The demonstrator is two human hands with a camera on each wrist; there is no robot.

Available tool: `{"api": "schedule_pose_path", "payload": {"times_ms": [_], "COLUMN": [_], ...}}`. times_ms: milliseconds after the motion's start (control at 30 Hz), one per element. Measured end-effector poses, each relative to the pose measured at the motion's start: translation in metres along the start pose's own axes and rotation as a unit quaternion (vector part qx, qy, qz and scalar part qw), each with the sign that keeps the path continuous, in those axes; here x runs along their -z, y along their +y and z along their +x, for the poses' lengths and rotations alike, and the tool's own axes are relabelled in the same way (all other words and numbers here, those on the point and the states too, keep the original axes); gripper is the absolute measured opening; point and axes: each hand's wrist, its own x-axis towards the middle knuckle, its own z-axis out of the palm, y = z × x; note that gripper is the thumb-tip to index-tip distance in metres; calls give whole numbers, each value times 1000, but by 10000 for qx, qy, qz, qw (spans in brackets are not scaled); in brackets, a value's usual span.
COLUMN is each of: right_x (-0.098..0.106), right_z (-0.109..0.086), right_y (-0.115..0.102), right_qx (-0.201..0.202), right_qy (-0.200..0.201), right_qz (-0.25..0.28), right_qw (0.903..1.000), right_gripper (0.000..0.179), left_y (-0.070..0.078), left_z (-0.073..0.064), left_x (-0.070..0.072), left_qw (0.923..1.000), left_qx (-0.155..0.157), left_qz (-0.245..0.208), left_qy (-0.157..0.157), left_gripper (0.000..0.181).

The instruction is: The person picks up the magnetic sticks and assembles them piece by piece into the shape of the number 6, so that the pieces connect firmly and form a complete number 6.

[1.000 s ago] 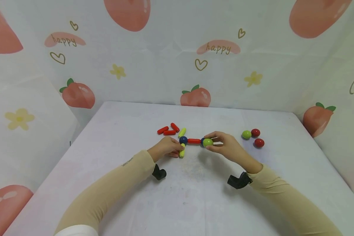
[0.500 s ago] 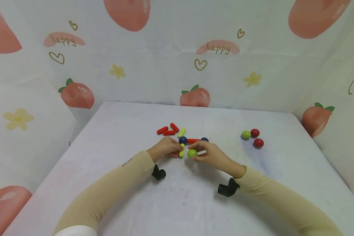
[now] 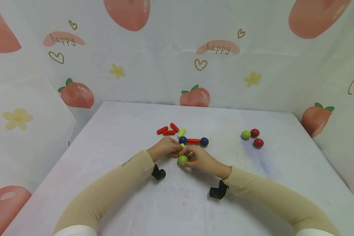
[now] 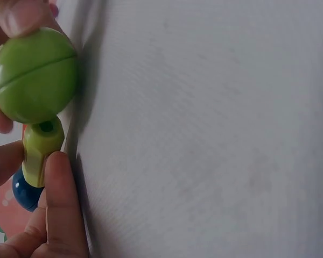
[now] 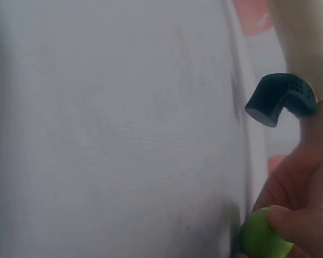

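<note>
In the head view my left hand pinches a yellow-green stick, which has a hole in its near end. Between the fingertips of my right hand is a green ball, held right by that end. The left wrist view shows the hole partly uncovered beside the ball; whether the two touch, I cannot tell. At the stick's far end sits a dark blue ball. From it a red stick runs right to a second blue ball. Another yellow-green stick points away behind the first blue ball.
Several loose red sticks lie behind my left hand. Off to the right are a green ball and two red balls. The white-covered table ends at a patterned cloth backdrop.
My right hand has carried the green ball from beside the right-hand blue ball leftward and nearer, to the near end of the yellow-green stick. The left hand has stayed in place.
</note>
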Motion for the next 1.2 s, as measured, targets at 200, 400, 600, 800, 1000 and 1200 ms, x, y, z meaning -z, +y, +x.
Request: {"api": "schedule_pose_path", "payload": {"times_ms": [200,400,600,800,1000,1200], "right_x": [-3,-4,-4,-4,-3,-2], "right_z": [2,3,5,7,9,10], "right_y": [0,-1,1,3,5,6], "right_qx": [-117,-198,-134,-137,-190,-240], "right_qy": [92,178,211,175,124,69], "right_qz": [-12,-99,-126,-131,-63,-49], "right_qw": [9999,9996,9996,9997,9997,9997], "right_gripper": [33,33,33,32,32,32], "left_y": [0,0,-1,0,1,0], "left_z": [1,2,4,3,3,3], "left_x": [0,1,2,3,3,3], "left_qw": [10000,10000,10000,9999,9999,9998], "left_qx": [-18,-41,-25,37,51,11], "left_qz": [-36,-32,-69,-87,-87,-109], "left_qy": [-25,-28,-47,-71,-129,-144], "left_gripper": [27,26,26,27,27,27]}}
